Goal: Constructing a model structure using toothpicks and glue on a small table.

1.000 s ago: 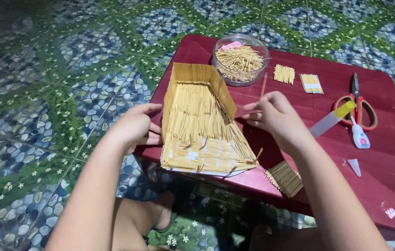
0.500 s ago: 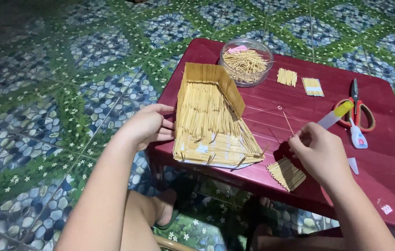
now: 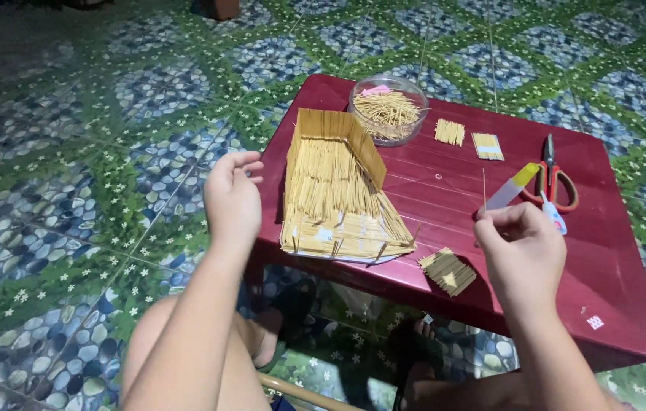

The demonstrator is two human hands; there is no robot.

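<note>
While the left hand (image 3: 232, 199) hovers with loose, slightly curled fingers just off the left edge of the dark red table (image 3: 612, 304), it holds nothing and touches nothing; the stick model sits just beside it to the right. The right hand (image 3: 522, 255) is raised over the middle of the table, its thumb and fingertips pinched shut on 1 thin stick (image 3: 483, 186) that stands upright above the knuckles.

The stick model (image 3: 338, 194) lies on the left part of the table, a flat panel of pale sticks laid in rows, with a low wall of the same sticks rising along its far edge and right side. Its near edge reaches the front rim of the table, and a strip of white paper shows underneath.

A small bundle of short sticks (image 3: 448, 271) lies near the front rim, between the model and the right hand. A clear round bowl (image 3: 388, 109) full of loose sticks stands at the far edge, just behind the model's wall. To its right lie 2 little stick mats (image 3: 449, 132), side by side and apart. A nail file (image 3: 513, 186) with a yellow tip rests beyond the right hand, and red-handled scissors (image 3: 551, 179) lie just beside it, with a small white tube (image 3: 553, 215) near the handles.

The floor (image 3: 72, 152) shows a pebble pattern in blue and green.
</note>
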